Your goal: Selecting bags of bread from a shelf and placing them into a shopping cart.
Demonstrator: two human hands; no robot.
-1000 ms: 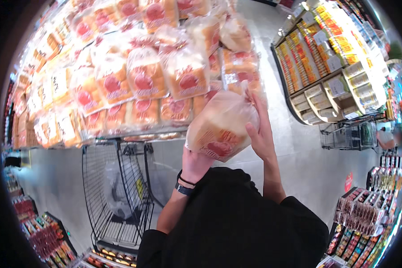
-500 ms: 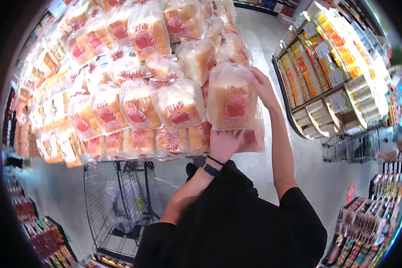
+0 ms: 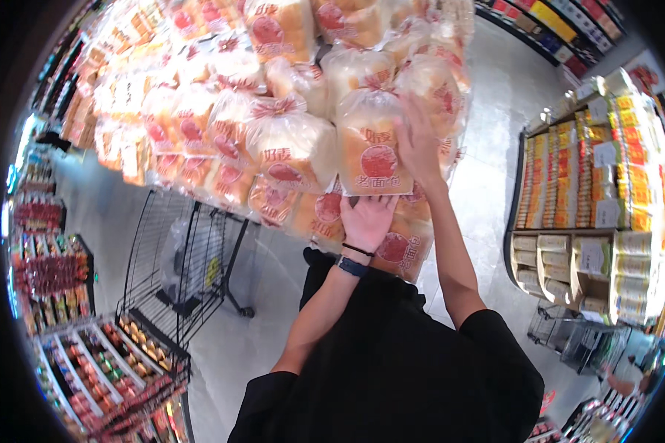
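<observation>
A clear bag of bread (image 3: 373,148) with red print and a gathered red top stands upright at the right part of a large bread pile. Below its bottom edge is my left hand (image 3: 368,221), palm toward the bag, fingers stretched and apart, with the tips at that edge. Along the bag's right side lies my right hand (image 3: 420,140), fingers straight and slightly blurred, touching the plastic. Just left of it leans another tied bread bag (image 3: 292,148). Beneath my left hand, a lower bread bag (image 3: 400,247) lies at the pile's near corner.
A wire shopping cart (image 3: 177,255) with a plastic bag inside stands at the left. To the right, across a grey aisle (image 3: 480,184), is a shelf of yellow and red packages (image 3: 584,177). Racks of packaged goods (image 3: 100,376) fill the lower left.
The view has turned, shifting the pile and shelves. The bag has gone from tilted in both hands to upright against the pile. My right hand has slid from its upper corner down its side.
</observation>
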